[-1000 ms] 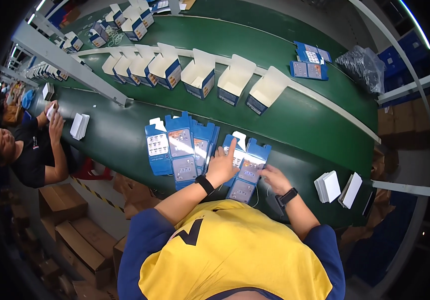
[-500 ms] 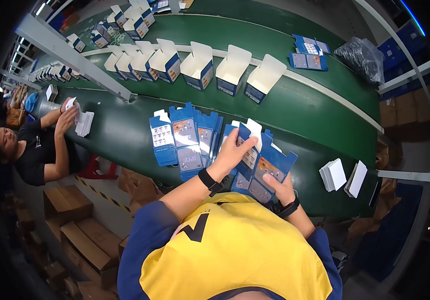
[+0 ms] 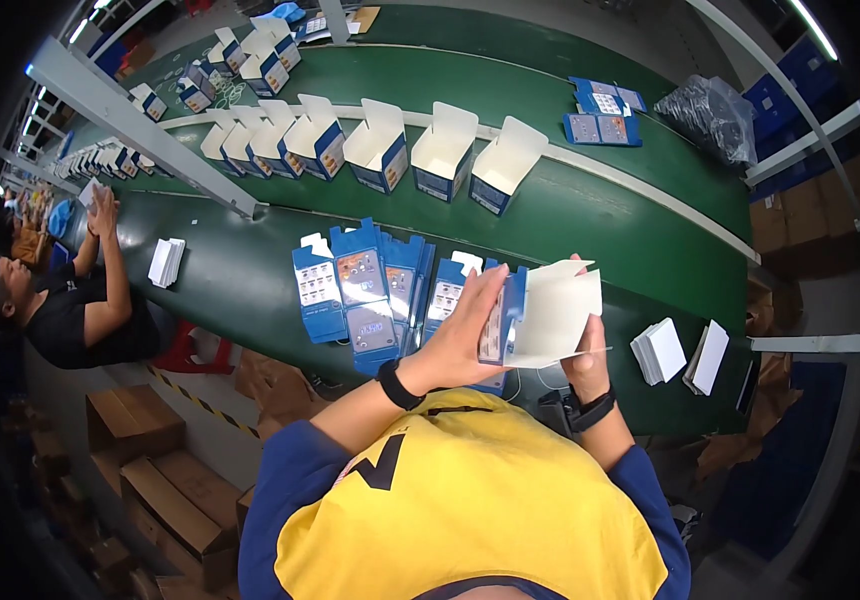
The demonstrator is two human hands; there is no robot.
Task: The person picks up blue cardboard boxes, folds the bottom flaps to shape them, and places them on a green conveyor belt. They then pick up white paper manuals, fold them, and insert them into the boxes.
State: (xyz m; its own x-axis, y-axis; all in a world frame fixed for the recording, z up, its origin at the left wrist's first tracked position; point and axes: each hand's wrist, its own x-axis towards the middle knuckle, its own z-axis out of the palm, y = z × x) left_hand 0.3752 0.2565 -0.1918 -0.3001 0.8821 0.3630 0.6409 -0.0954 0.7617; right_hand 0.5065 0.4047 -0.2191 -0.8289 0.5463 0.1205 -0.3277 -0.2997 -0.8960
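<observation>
A blue printed carton [image 3: 554,318] is held up over the bench edge in front of me, spread into a sleeve with its white inside showing. My left hand [image 3: 462,340] is closed on its blue left side, fingers stretched along the panel. On the right, my right hand [image 3: 586,368] grips the white edge, with the thumb in front and some fingers hidden behind the board. Beside my left hand, flattened blue cartons [image 3: 366,290] lie in overlapping piles on the green bench [image 3: 250,260].
Several erected cartons [image 3: 378,150] with raised white lids line the far belt. White card stacks [image 3: 658,352] lie at the right. More flat cartons [image 3: 602,112] and a grey plastic bag [image 3: 712,120] sit at the back right. A co-worker [image 3: 100,290] handles a white item at the left.
The folded carton has been opened out into a sleeve, its white inside now showing. My right hand has moved slightly right. The co-worker's hands have lifted away from the white stack.
</observation>
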